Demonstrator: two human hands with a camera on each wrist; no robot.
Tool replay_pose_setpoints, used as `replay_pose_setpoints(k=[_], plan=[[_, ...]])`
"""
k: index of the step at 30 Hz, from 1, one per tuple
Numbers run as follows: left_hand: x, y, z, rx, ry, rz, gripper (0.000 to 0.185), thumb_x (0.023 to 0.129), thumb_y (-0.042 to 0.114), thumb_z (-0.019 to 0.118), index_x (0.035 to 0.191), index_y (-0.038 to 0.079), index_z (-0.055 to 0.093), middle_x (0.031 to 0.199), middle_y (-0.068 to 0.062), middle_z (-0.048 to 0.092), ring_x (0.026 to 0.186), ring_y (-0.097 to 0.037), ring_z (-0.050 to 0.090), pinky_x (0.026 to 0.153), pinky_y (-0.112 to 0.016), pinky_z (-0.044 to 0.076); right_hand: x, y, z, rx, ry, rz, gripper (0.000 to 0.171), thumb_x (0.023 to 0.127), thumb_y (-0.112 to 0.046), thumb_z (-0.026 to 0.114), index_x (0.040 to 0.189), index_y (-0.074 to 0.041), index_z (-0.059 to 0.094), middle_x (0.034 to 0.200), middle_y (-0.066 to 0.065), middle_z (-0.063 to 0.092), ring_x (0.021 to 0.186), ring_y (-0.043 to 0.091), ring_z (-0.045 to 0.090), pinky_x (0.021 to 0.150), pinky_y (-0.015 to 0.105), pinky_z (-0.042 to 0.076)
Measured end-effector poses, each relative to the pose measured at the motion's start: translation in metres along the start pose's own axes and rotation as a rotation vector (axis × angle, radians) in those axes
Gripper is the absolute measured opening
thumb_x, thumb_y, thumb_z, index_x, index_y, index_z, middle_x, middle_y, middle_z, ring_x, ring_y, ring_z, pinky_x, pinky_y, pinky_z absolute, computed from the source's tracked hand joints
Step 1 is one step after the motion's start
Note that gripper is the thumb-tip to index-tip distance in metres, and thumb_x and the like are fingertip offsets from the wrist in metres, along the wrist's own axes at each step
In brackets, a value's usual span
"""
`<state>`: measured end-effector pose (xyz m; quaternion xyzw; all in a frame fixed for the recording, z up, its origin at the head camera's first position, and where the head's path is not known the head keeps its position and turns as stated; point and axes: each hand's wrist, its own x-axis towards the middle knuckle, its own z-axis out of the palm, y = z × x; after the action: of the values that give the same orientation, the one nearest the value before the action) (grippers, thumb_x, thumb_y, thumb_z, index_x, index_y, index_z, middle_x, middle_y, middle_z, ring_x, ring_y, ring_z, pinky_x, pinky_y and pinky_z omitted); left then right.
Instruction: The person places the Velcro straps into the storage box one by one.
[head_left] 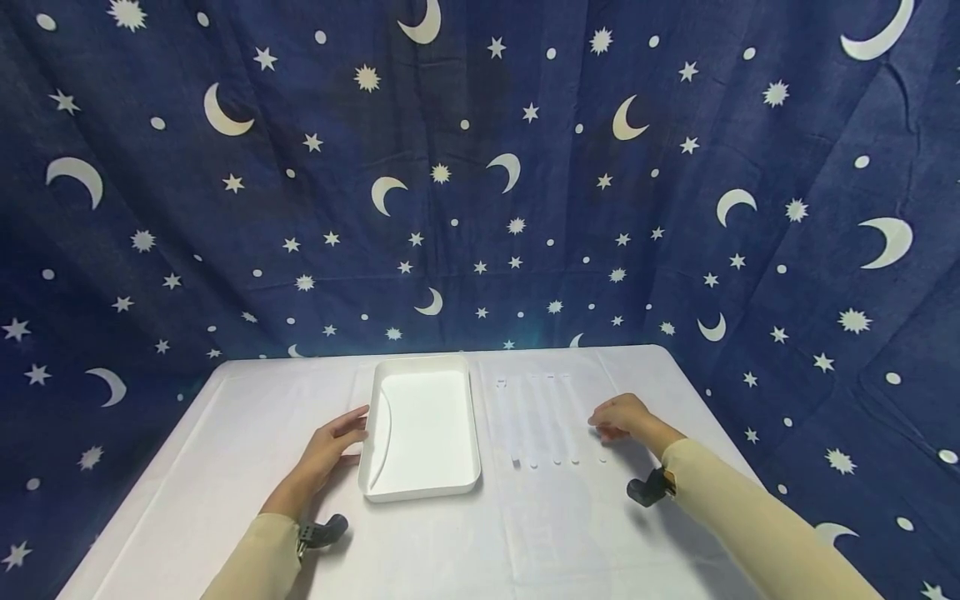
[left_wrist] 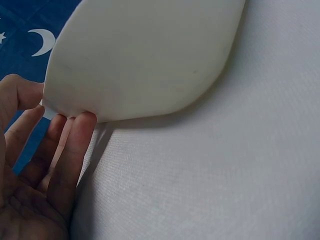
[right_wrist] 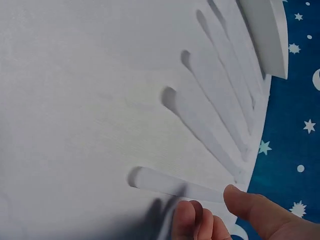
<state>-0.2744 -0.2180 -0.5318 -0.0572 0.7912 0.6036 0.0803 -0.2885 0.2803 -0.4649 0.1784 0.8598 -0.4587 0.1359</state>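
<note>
My left hand (head_left: pixel 330 446) rests against the left side of a white shallow tray (head_left: pixel 457 492), its fingertips right at the wall. In the left wrist view, those fingers (left_wrist: pixel 65 150) touch the outer wall of the tray (left_wrist: pixel 145 60). Several slim white sticks (right_wrist: pixel 205 132) lie side by side to the right of the tray, very pale on the white cloth. My right hand (head_left: pixel 626 417) is low over the rightmost stick (right_wrist: pixel 162 182). In the right wrist view, thumb and fingertips are apart, and the thumb overlaps one end of that stick.
A white cloth (head_left: pixel 540 533) covers the table. Behind and to the right hangs a dark blue curtain (head_left: pixel 480 208) with moons and stars. Each wrist carries a small black camera. A thin curved edge runs along the inside left of the tray.
</note>
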Motion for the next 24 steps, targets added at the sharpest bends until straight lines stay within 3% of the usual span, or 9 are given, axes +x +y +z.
replay_pose_setpoints(k=[5, 16, 24], plan=[[-0.001, 0.0, 0.0, -0.017, -0.005, 0.007, 0.063, 0.091, 0.017, 0.064, 0.149, 0.012, 0.041, 0.15, -0.023, 0.042, 0.133, -0.043, 0.046, 0.085, -0.038, 0.062, 0.002, 0.01, 0.008, -0.048, 0.025, 0.002, 0.026, 0.081, -0.005, 0.073, 0.1, 0.01, 0.065, 0.075, 0.009, 0.065, 0.058, 0.011, 0.062, 0.058, 0.022, 0.06], [-0.001, 0.001, 0.002, -0.045, -0.015, 0.004, 0.064, 0.09, 0.016, 0.064, 0.15, 0.011, 0.041, 0.151, -0.023, 0.041, 0.135, -0.043, 0.045, 0.087, -0.039, 0.062, -0.005, 0.024, 0.022, -0.226, 0.208, -0.152, 0.023, 0.073, -0.007, 0.075, 0.091, 0.007, 0.069, 0.073, 0.011, 0.066, 0.063, 0.018, 0.058, 0.05, 0.023, 0.049], [0.001, -0.001, 0.0, -0.019, -0.008, 0.003, 0.064, 0.089, 0.017, 0.064, 0.149, 0.013, 0.042, 0.151, -0.022, 0.042, 0.135, -0.043, 0.045, 0.09, -0.041, 0.061, -0.005, 0.019, 0.026, -0.257, 0.228, -0.163, 0.02, 0.074, -0.006, 0.076, 0.088, 0.006, 0.068, 0.074, 0.011, 0.065, 0.064, 0.018, 0.058, 0.051, 0.023, 0.049]])
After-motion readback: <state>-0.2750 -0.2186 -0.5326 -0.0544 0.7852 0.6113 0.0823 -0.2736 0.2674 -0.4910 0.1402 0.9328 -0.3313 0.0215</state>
